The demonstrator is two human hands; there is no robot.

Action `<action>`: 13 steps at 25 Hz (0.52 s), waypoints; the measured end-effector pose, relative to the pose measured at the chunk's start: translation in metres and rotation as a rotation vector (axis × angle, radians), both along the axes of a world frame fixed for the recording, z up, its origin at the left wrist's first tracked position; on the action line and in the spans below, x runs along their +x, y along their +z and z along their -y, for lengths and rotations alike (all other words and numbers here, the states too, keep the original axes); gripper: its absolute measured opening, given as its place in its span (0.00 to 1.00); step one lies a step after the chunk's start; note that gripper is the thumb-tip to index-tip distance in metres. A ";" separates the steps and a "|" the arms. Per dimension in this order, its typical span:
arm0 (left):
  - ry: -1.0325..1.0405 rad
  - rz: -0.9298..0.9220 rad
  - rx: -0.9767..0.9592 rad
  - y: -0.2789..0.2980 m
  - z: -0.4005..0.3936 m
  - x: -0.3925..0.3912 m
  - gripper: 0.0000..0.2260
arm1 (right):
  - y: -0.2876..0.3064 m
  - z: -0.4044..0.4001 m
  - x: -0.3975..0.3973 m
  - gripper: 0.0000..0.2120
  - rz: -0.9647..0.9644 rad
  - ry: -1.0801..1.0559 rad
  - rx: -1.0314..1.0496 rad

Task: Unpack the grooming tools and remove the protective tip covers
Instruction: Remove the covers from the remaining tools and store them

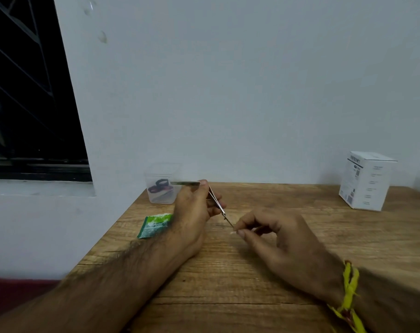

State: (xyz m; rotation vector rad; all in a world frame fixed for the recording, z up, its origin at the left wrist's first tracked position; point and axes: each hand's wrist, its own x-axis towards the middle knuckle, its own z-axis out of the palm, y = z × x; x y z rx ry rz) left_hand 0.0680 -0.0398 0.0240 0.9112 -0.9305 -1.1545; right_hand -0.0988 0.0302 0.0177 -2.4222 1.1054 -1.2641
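Observation:
My left hand (pixel 195 205) is closed around slim metal grooming tools above the wooden table (pixel 252 272). One flat tool (pixel 186 183) sticks out to the left past my thumb. A thin pointed tool (pixel 219 206) slants down to the right out of the same hand. My right hand (pixel 276 239) pinches the small clear tip cover (pixel 233 231) at the lower end of that pointed tool, thumb and forefinger together. A torn green and white packet (pixel 153 224) lies flat on the table just left of my left wrist.
A clear plastic cup (pixel 161 186) with dark items inside stands at the table's back left by the wall. A white printed box (pixel 367 180) stands at the back right. A dark window is on the left. My right wrist wears a yellow thread band (pixel 348 296).

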 end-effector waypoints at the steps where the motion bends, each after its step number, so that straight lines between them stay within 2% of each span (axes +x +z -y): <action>1: 0.002 -0.025 0.019 0.002 0.001 0.001 0.08 | -0.001 -0.001 0.001 0.05 -0.034 0.018 -0.019; 4: -0.110 -0.068 0.034 0.004 -0.002 0.000 0.09 | -0.001 0.004 -0.004 0.05 0.148 -0.067 -0.075; 8: -0.461 0.011 0.019 -0.001 -0.013 -0.007 0.11 | -0.001 0.019 -0.016 0.04 0.454 -0.262 -0.022; 13: -0.758 0.070 0.013 -0.001 -0.020 -0.009 0.15 | 0.002 0.030 -0.024 0.03 0.472 -0.376 -0.141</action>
